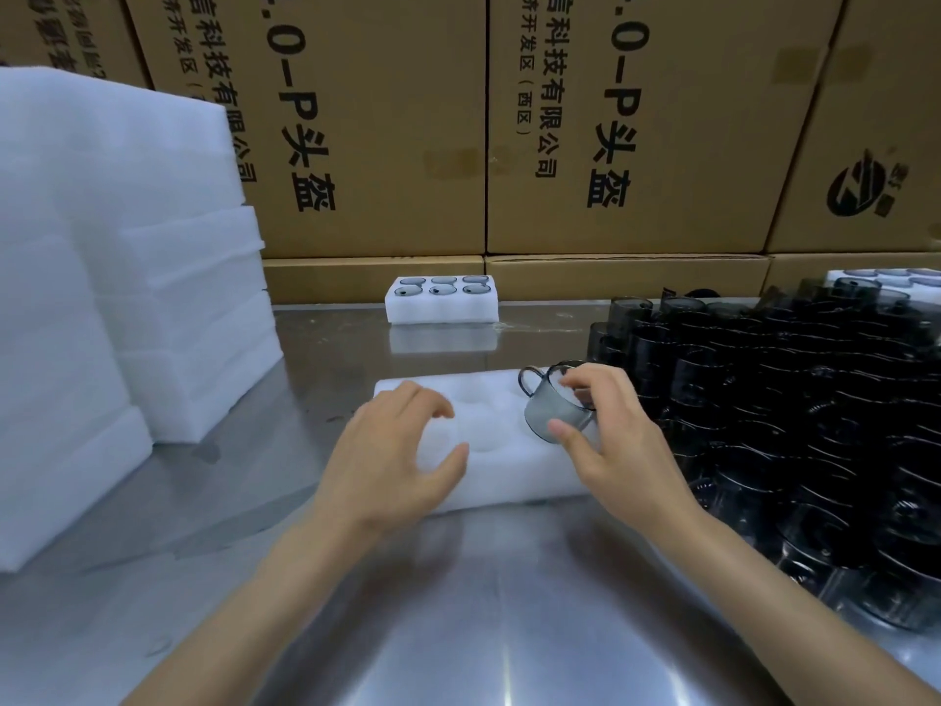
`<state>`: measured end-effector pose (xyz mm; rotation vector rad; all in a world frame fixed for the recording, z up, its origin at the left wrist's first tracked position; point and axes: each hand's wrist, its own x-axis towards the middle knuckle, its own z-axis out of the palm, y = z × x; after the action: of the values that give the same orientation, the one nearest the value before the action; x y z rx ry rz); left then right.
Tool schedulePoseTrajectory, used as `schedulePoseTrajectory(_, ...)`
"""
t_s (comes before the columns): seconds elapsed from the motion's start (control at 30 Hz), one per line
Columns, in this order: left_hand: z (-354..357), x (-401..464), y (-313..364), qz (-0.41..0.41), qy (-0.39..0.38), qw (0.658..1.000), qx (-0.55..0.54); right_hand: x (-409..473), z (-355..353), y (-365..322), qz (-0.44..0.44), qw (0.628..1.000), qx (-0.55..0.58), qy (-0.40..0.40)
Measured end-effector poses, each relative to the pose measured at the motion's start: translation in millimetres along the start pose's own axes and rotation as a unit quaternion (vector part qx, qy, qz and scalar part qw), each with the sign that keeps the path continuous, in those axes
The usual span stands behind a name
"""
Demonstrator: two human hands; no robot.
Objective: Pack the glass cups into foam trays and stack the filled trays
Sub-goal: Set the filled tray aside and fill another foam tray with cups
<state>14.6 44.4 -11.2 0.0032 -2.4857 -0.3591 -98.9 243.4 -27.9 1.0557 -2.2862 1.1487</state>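
A white foam tray [501, 479] with round pockets lies on the steel table in front of me. My right hand [618, 440] holds a smoky grey glass cup [550, 407] by its rim and side, tilted, just over the tray's far right pocket, handle pointing left. My left hand [394, 458] hovers over the tray's left end with its fingers curled apart and nothing in them. The tray's other pockets look empty. A filled foam tray [442, 310] with several cups stands farther back, near the boxes.
A big pile of dark glass cups [794, 430] fills the table's right side. Stacks of white foam trays [127, 277] rise at the left. Brown cardboard boxes [626, 119] wall off the back. Another filled tray [886, 276] shows at the far right.
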Motion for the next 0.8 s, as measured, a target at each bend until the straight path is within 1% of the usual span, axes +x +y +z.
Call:
schedulePoseTrajectory(0.07,9.1,7.0,12.9,0.007,0.012,1.000,0.005,1.3,4.6,-2.4,0.009,1.000,-0.018,-0.009)
schedulePoseTrajectory(0.2,29.4,4.1,30.6,0.008,-0.016,1.000,0.022,1.5,11.4,-4.0,0.022,0.997,-0.070,-0.028)
schedulePoseTrajectory(0.33,36.0,-3.0,31.5,0.045,-0.012,0.997,0.058,2.6,14.4,-6.3,0.043,0.995,-0.084,-0.024)
schedulePoseTrajectory(0.57,36.4,-4.0,30.9,0.051,-0.009,0.996,0.076,5.4,14.5,-8.7,0.020,0.987,-0.145,-0.072)
schedulePoseTrajectory(0.7,37.1,-4.0,30.4,0.051,0.008,0.997,0.065,5.0,10.5,-7.0,0.013,0.988,-0.123,-0.088)
schedulePoseTrajectory(0.8,39.6,-3.0,34.3,0.038,0.021,0.998,0.052,3.7,3.2,-6.2,-0.003,0.993,-0.092,-0.079)
